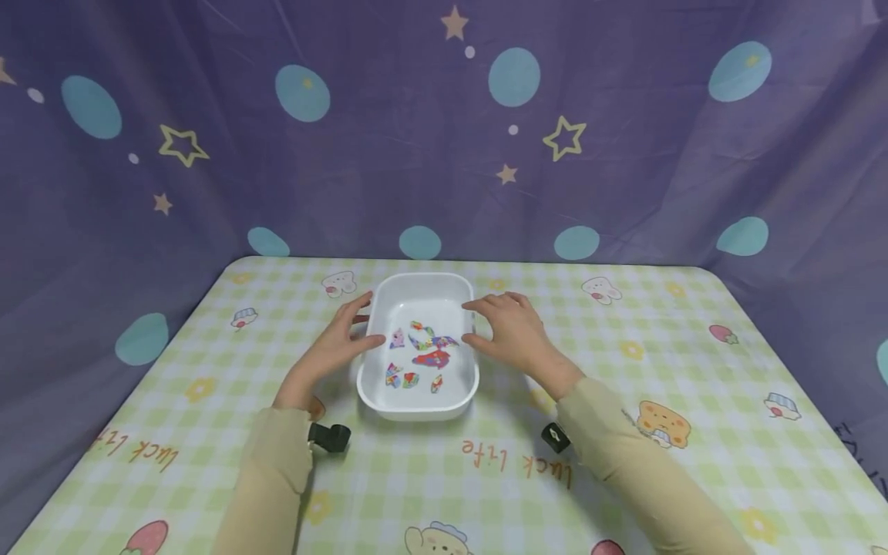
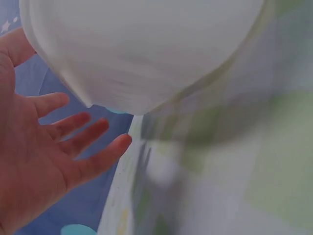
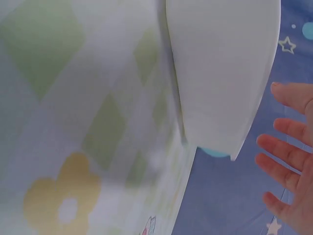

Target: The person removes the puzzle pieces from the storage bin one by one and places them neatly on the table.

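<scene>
A white rectangular tub point(image 1: 423, 293) with rounded corners sits on the table. Small, brightly patterned pieces of irregular shape lie spread over its bottom, among them a larger red piece point(image 1: 432, 359); what they are made of cannot be told. At the tub's left side is my left hand point(image 1: 333, 339), its thumb at the rim and its other fingers spread along the outer wall. My right hand point(image 1: 513, 331) is at the opposite side, thumb and fingertips near the right rim. In the right wrist view, the fingers point(image 3: 281, 149) are spread and apart from the tub wall point(image 3: 225, 73).
A green-and-white checked cloth point(image 1: 666, 347) with cartoon prints covers the table. Behind it hangs a purple curtain point(image 1: 388, 169) with stars and teal ovals. Dark wrist-worn devices show under both wrists, one by the left sleeve point(image 1: 274, 455).
</scene>
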### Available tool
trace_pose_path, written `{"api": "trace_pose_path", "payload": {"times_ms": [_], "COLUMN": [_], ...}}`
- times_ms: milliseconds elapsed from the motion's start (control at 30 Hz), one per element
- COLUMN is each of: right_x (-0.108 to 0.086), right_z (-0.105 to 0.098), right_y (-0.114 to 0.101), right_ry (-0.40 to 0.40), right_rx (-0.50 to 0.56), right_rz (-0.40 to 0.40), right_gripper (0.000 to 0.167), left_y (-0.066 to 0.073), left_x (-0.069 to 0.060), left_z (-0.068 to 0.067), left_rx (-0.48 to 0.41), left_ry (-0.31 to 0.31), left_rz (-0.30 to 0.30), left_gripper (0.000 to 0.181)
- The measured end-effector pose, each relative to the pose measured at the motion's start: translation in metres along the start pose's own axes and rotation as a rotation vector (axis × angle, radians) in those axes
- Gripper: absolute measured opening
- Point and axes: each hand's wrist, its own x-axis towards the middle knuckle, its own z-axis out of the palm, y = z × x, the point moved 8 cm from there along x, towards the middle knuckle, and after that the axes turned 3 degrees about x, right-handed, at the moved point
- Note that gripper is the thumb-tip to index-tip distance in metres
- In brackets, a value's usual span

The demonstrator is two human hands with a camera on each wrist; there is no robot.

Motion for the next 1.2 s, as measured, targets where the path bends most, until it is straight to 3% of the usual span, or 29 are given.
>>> {"api": "trace_pose_path", "payload": {"times_ms": [433,567,867,1200], "right_x": [0.017,0.021,0.025,0.028], "right_z": [0.027,0.037,0.060,0.077], "right_y": [-0.025,-0.032,-0.048,-0.056], "right_ry": [-0.201,-0.258,-0.389,-0.467], "right_rx": [-0.049,-0.057,-0.097,-0.180], "right_rz": [-0.047,-0.070,-0.110,-0.103], "right_gripper": [0.042,0.041,0.041,0.029], "left_y": [-0.016,-0.017,-0.016,-0.018], "left_x": [0.004,0.002,-0.004,0.000], "left_z": [0.012,0.013,0.013,0.015], "left_rx": [-0.240,-0.311,-0.365,-0.395], "left_ry": [-0.010,-0.010,-0.014,-0.017], "left_rz": [-0.107,-0.105,-0.100,-0.082], "left_gripper": [0.078,0.076,0.073,0.075]}}
